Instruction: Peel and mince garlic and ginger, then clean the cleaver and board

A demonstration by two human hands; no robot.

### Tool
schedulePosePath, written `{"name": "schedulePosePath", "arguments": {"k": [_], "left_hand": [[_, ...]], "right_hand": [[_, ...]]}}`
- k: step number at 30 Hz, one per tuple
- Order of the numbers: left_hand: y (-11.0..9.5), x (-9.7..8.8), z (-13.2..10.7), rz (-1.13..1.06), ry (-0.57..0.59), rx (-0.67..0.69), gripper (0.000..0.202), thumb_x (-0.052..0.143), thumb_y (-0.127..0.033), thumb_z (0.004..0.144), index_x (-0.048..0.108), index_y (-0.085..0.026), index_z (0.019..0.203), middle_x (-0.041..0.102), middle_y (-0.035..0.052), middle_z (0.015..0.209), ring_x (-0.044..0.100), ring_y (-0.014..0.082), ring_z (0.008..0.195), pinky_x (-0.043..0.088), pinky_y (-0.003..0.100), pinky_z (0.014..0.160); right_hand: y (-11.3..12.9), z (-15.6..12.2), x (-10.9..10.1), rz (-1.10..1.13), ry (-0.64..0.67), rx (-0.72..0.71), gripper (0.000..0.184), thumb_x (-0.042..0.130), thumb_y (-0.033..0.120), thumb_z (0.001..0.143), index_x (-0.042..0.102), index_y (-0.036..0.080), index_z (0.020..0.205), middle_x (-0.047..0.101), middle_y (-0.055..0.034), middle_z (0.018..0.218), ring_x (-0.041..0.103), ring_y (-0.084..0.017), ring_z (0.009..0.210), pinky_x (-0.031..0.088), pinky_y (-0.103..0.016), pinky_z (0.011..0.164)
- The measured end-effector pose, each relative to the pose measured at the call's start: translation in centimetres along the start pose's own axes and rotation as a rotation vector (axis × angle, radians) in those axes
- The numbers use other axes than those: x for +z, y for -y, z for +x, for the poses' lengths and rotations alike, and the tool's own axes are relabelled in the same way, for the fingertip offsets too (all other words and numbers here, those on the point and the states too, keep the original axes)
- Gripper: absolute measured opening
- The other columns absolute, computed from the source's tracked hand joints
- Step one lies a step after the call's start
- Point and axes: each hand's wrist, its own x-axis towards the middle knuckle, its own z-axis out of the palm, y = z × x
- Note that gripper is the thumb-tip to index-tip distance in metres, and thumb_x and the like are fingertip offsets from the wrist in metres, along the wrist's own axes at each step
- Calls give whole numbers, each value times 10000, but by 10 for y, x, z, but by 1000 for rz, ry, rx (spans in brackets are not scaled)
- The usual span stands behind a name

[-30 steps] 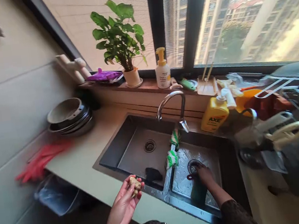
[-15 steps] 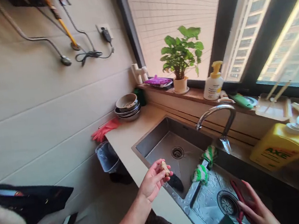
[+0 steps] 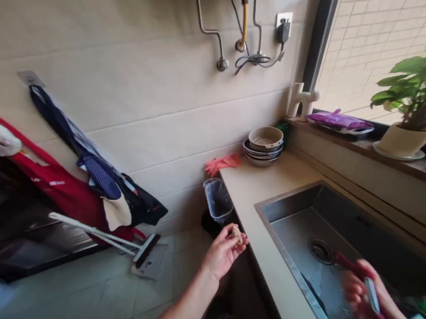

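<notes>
L hand (image 3: 223,252) curled in a closed grip on a small ginger knob (image 3: 238,235), arm reaching past the bench (image 3: 263,189) edge; R hand (image 3: 361,291) gripping a red-handled tool (image 3: 346,262) over the steel sink (image 3: 296,202), kinda blurry tbh.

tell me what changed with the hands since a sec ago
The right hand took up a red-handled tool from beside the drain of the right basin and now holds it over the left basin of the sink. The left hand moved away from the sink, past the counter edge, still holding the piece of ginger. The stacked bowls stayed put.
</notes>
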Motion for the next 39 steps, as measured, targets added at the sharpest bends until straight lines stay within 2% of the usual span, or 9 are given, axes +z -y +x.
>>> {"name": "schedulePosePath", "arguments": {"k": [4, 7, 11, 15, 22, 27, 31, 36, 39], "left_hand": [[-32, -38, 41, -52, -4, -46, 404, 786, -88, 653, 613, -139, 1014, 679, 53, 898, 675, 140, 824, 512, 181, 729], [-54, -56, 82, -55, 85, -139, 416, 796, -162, 674, 613, -138, 1046, 681, 62, 889, 675, 138, 772, 519, 188, 681], [-91, -67, 126, -76, 184, -201, 502, 747, -311, 750, 562, -156, 1190, 678, 132, 1009, 677, 175, 833, 521, 218, 674], [-128, -80, 154, -116, 162, -177, 450, 762, -320, 732, 612, -128, 1110, 675, 111, 993, 670, 154, 802, 513, 218, 716], [-141, -104, 156, -140, 11, -125, 386, 706, -376, 769, 628, -134, 1061, 693, 105, 883, 656, 157, 717, 478, 222, 607], [-133, -104, 145, -159, -65, -74, 354, 753, -362, 722, 649, -120, 958, 702, 102, 825, 611, 101, 613, 406, 178, 525], [-139, -106, 146, -152, -130, -49, 396, 801, -346, 666, 633, -137, 958, 703, 85, 842, 622, 107, 610, 399, 177, 508], [-156, -103, 153, -167, -175, 26, 491, 799, -472, 632, 615, -147, 950, 678, 61, 830, 631, 122, 624, 446, 211, 554], [-165, -100, 158, -106, -211, 95, 459, 852, -364, 576, 608, -148, 900, 645, 32, 809, 628, 124, 653, 452, 216, 573]], "right_hand": [[-38, 46, 107, -141, 67, 69, 377, 749, 428, 705, 600, 272, 1015, 529, 20, 665, 489, -78, 517, 344, -150, 385], [-64, 94, 166, -254, 93, 69, 440, 682, 496, 760, 524, 285, 1112, 587, 11, 680, 490, -69, 468, 241, -129, 352], [-94, 159, 221, -402, 162, 78, 408, 575, 580, 807, 457, 275, 1050, 610, 16, 620, 529, -92, 449, 231, -138, 357], [-126, 209, 261, -545, 129, -1, 372, 563, 591, 804, 417, 256, 875, 576, 48, 599, 472, -72, 419, 257, -155, 375], [-169, 255, 296, -827, 159, -233, 331, 490, 581, 845, 460, 251, 839, 412, 83, 564, 347, -82, 452, 323, -193, 410], [-176, 265, 304, -672, 301, -73, 290, 514, 560, 841, 478, 280, 905, 522, 58, 652, 406, -87, 438, 364, -201, 388], [-178, 269, 302, -532, 489, 31, 289, 554, 523, 835, 545, 283, 995, 638, -45, 1049, 643, -186, 797, 553, -341, 680], [-178, 273, 304, -761, 641, -179, 207, 574, 424, 854, 652, 242, 914, 605, -80, 1152, 547, -245, 1121, 467, -391, 937], [-178, 273, 313, -911, 738, -294, 134, 622, 346, 830, 677, 251, 907, 594, -81, 1163, 533, -249, 1136, 456, -385, 944]]}}
